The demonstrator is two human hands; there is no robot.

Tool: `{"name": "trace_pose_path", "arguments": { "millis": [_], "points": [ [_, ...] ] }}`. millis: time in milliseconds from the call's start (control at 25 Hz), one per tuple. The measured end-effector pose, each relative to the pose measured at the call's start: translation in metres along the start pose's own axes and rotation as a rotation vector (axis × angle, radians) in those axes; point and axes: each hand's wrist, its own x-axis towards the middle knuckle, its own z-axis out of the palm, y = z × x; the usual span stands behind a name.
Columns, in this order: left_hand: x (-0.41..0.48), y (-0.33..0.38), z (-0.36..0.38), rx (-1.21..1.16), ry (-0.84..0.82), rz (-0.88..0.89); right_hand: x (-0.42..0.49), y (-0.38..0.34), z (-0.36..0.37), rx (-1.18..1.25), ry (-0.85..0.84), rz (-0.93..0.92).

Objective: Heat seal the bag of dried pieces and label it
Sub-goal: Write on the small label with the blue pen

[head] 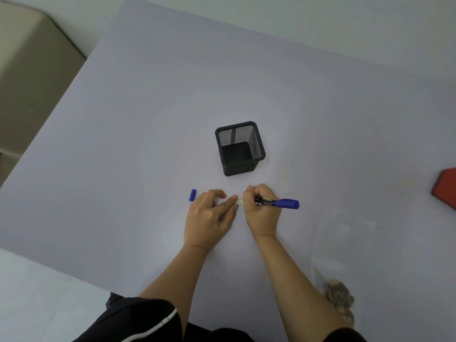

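A small white label (240, 201) lies on the pale table (148, 119), between my two hands. My left hand (212, 215) rests flat with its fingertips pressing on the label's left end. My right hand (261, 208) grips a blue marker (281, 203), tip down at the label, its capped rear end pointing right. The marker's loose blue cap (192, 195) lies left of my left hand. A clear plastic bag (343, 245) lies at the right, with brown dried pieces (341, 298) at its near end beside my right forearm.
A black mesh pen holder (239, 148) stands empty just beyond my hands. A red object (447, 187) is cut off at the right edge. A beige cushioned seat (29, 82) sits off the table's left side.
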Motion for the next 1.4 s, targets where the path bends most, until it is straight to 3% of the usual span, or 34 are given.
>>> {"name": "trace_pose_path", "arguments": {
  "millis": [1400],
  "points": [
    [-0.0013, -0.0027, 0.0028, 0.0, 0.004, 0.008, -0.0002, 0.0013, 0.0014, -0.025, 0.022, 0.019]
  ]
}}
